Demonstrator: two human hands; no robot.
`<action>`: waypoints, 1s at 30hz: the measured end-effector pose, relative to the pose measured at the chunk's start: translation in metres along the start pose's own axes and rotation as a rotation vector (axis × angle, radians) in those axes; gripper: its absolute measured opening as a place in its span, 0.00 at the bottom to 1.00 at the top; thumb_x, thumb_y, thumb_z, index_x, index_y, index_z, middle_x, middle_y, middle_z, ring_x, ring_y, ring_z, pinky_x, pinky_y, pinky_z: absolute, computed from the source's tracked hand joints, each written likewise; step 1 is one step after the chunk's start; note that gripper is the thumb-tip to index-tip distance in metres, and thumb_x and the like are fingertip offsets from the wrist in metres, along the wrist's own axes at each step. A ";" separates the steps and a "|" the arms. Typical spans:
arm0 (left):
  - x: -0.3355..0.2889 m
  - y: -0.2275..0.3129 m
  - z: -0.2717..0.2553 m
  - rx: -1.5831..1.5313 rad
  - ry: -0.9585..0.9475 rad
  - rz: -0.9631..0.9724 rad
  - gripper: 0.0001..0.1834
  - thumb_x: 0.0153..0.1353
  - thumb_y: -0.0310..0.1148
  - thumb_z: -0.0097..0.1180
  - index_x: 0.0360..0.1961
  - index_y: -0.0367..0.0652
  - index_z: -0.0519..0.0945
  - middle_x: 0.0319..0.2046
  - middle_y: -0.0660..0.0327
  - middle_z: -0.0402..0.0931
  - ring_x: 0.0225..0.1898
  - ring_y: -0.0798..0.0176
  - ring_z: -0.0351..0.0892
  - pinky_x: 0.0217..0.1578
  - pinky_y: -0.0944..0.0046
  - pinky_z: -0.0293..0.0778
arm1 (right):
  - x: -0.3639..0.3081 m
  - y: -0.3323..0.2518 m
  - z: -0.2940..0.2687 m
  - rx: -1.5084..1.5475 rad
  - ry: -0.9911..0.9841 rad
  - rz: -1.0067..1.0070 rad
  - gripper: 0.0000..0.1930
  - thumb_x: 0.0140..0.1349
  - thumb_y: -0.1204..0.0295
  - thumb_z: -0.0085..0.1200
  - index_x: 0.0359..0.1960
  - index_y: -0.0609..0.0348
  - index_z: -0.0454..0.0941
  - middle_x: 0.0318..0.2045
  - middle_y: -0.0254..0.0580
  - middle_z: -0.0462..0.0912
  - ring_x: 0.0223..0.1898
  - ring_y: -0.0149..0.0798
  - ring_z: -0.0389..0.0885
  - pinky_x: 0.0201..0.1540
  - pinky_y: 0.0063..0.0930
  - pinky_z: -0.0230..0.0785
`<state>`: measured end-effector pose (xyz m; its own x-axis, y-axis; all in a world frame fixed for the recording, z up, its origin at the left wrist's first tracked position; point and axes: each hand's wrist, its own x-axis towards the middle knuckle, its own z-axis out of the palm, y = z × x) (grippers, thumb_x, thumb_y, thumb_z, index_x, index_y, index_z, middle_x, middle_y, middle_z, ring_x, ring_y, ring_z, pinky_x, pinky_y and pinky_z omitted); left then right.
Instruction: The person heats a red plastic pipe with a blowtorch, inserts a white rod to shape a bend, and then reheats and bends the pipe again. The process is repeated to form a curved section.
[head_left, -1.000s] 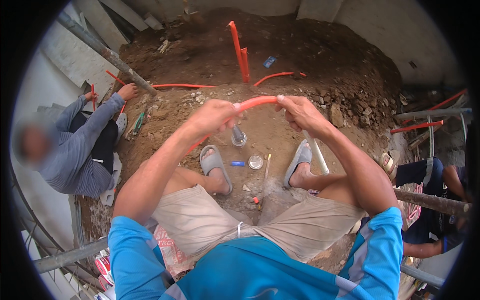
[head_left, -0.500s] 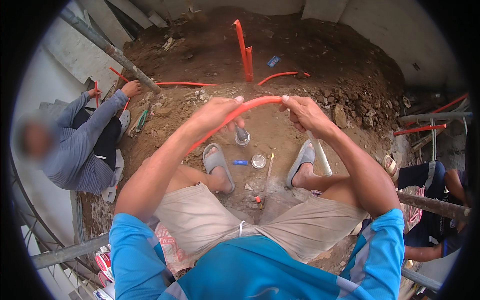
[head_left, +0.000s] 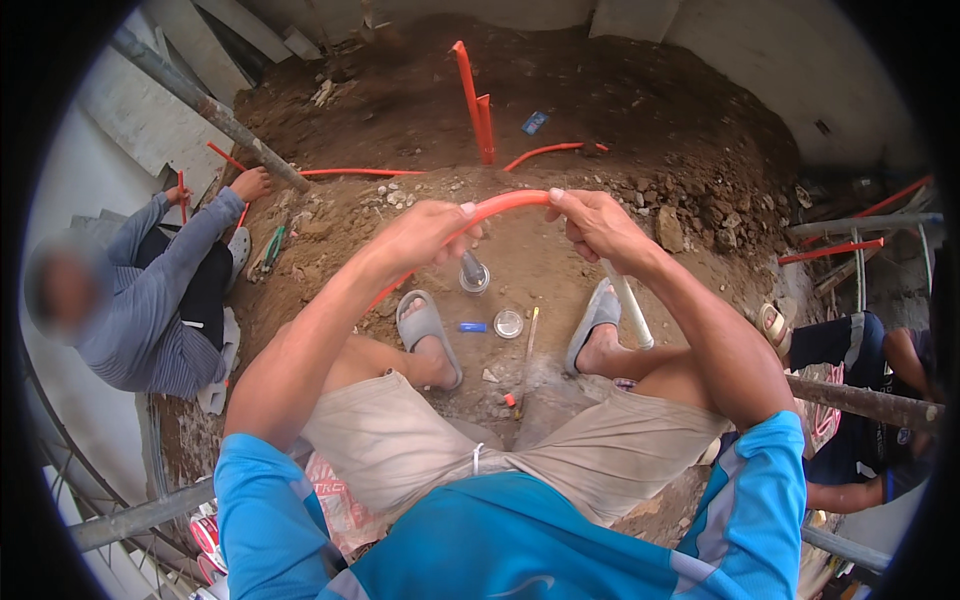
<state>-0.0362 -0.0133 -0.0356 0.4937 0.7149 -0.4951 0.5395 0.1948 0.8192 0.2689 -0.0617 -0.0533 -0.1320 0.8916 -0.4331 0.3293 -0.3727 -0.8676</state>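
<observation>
An orange plastic pipe (head_left: 512,201) arches between my hands above the dirt. My left hand (head_left: 432,230) is closed around it, and the rest of the pipe runs down behind my left forearm. My right hand (head_left: 598,226) is closed at the pipe's right end, thumb on top. Below my right hand a whitish pipe (head_left: 632,312) slants down toward my right leg; whether my fingers grip it is hidden. Under my left hand stands a small clear container (head_left: 474,280) with a grey object in it. A round lid-like disc (head_left: 508,324) and a blue lighter-like object (head_left: 472,327) lie between my feet.
Orange pipes (head_left: 472,110) stand in the far dirt, others lie along it. At left a co-worker (head_left: 160,290) sits holding orange pipe beside green-handled pliers (head_left: 272,248). Another person (head_left: 850,390) is at right. Metal poles (head_left: 200,95) cross the left side; rubble (head_left: 690,210) lies far right.
The whole view has shifted slightly left. My hands keep their hold on the orange pipe, and its arch looks a little flatter.
</observation>
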 end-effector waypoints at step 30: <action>0.001 0.003 -0.001 -0.021 0.029 -0.009 0.28 0.87 0.53 0.46 0.52 0.40 0.88 0.28 0.68 0.83 0.26 0.74 0.77 0.29 0.69 0.72 | 0.001 -0.001 0.000 -0.021 0.012 -0.023 0.36 0.82 0.40 0.48 0.53 0.70 0.85 0.22 0.29 0.69 0.20 0.27 0.69 0.22 0.29 0.62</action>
<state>-0.0346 -0.0117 -0.0330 0.4687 0.7322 -0.4942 0.5289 0.2155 0.8209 0.2689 -0.0607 -0.0530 -0.1290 0.9029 -0.4100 0.3454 -0.3467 -0.8721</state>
